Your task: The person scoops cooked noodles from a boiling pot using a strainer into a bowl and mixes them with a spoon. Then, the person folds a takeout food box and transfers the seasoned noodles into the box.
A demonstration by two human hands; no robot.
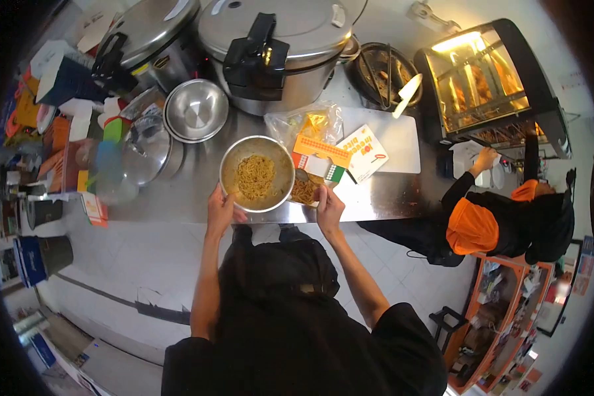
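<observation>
The left hand (222,208) pinched the metal bowl (281,162) by its rim, seemingly to steady it, while the right hand (330,210) had its fingers bent at the noodle carton (315,165), grip unclear.

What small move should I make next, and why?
Perhaps steady the bowl: it holds yellowish food near the front edge of the counter, with your left hand at its rim, while your right hand is beside the brown food.

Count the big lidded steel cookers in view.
2. One cooker is at the back left of the counter; the second cooker is right of it, beyond the steel bowl in the left hand. Neither hides the other.
</observation>
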